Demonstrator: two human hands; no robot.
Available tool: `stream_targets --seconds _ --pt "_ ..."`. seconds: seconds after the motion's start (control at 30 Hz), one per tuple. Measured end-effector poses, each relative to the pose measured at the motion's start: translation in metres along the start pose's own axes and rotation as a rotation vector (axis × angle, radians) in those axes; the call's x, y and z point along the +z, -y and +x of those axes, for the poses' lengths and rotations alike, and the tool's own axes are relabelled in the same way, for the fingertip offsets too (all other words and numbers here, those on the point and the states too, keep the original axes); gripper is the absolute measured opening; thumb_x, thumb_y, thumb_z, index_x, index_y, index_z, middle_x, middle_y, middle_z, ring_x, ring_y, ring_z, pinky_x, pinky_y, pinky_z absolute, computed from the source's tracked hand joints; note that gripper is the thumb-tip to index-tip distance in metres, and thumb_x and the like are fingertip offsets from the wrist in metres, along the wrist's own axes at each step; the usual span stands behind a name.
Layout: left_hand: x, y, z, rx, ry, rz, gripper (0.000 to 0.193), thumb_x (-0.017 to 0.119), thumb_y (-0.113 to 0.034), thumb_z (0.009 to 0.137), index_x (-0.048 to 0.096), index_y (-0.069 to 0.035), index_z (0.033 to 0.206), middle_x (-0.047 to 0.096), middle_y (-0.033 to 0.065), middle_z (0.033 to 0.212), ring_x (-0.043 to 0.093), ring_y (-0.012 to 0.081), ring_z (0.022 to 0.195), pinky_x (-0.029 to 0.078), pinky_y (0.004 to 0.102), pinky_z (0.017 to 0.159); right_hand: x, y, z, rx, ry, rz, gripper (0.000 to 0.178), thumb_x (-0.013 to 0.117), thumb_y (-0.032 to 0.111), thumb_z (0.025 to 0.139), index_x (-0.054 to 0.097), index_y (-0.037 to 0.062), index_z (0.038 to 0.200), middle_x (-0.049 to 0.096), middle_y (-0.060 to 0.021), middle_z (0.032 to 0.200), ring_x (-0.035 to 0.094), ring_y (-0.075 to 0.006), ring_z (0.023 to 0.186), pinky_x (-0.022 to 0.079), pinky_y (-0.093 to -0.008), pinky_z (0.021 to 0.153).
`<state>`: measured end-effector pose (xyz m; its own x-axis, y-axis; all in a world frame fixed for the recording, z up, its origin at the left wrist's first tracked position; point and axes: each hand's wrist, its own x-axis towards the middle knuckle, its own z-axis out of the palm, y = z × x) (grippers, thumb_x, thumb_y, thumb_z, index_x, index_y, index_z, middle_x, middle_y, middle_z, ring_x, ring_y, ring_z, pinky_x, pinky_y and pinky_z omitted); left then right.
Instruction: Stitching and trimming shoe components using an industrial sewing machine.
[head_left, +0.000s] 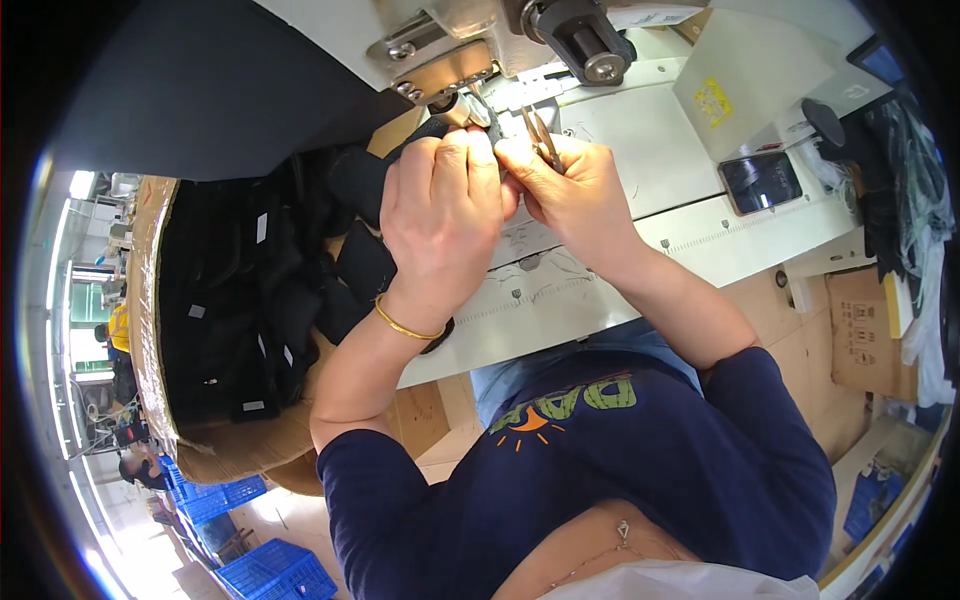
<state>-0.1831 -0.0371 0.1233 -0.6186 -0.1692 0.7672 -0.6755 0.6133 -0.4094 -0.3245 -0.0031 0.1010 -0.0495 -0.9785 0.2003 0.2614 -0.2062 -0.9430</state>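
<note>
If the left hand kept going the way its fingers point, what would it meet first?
Most likely the sewing machine's metal presser-foot block, just past the left hand and the black fabric piece it pinches; depth is hard to judge.

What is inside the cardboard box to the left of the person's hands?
The cardboard box holds a pile of black fabric pieces, several with small pale tags. Some spill over its rim toward the left hand. What lies beneath the top layer, and the box floor, is covered.

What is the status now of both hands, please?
Left hand pinching black fabric piece at sewing machine. Right hand holding small snips. Nothing blocking hands.
</note>
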Motion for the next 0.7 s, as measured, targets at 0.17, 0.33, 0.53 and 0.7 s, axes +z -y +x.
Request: stream_targets --seconds 0.17,0.33,0.53,0.7 --pt "-0.012 -0.017 0.002 -0.132 0.207 0.168 0.03 0.069 -0.02 0.078 0.061 0.0 0.099 0.057 0.0099 0.091 0.057 0.0229 0.083 0.048 0.0344 0.07 -0.001 0.001 -0.001 -0.007 -0.014 0.007 0.033 0.057 0.021 0.097 0.064 0.0027 0.07 0.059 0.0024 0.059 0.041 -0.0005 0.051 0.03 -0.0226 0.045" --pt "-0.034 -0.026 -0.007 -0.12 0.203 0.181 0.027 0.07 -0.018 0.085 0.059 0.001 0.1 0.056 0.0114 0.092 0.057 0.0247 0.083 0.048 0.0349 0.067 -0.004 0.002 0.0 0.04 0.019 -0.014 0.035 0.057 0.02 0.097 0.063 0.0034 0.067 0.058 0.0029 0.057 0.041 -0.001 0.05 0.029 -0.0225 0.044" --pt "-0.032 -0.029 -0.009 -0.039 0.055 -0.039 0.029 0.066 0.002 0.073 0.06 0.007 0.101 0.059 0.0174 0.101 0.06 0.0296 0.09 0.054 0.0342 0.075 -0.005 -0.001 0.0 0.001 -0.041 -0.017 0.036 0.062 0.019 0.096 0.061 0.0042 0.063 0.05 0.0038 0.051 0.039 -0.0017 0.047 0.027 -0.0231 0.043" --pt "-0.021 -0.025 -0.005 -0.052 0.057 -0.046 0.029 0.067 0.001 0.071 0.06 0.006 0.099 0.059 0.0169 0.1 0.06 0.0287 0.09 0.054 0.0339 0.074 -0.004 -0.003 0.001 -0.005 -0.031 0.05 0.035 0.061 0.018 0.096 0.06 0.004 0.064 0.051 0.0037 0.052 0.039 -0.0012 0.048 0.026 -0.0228 0.043"
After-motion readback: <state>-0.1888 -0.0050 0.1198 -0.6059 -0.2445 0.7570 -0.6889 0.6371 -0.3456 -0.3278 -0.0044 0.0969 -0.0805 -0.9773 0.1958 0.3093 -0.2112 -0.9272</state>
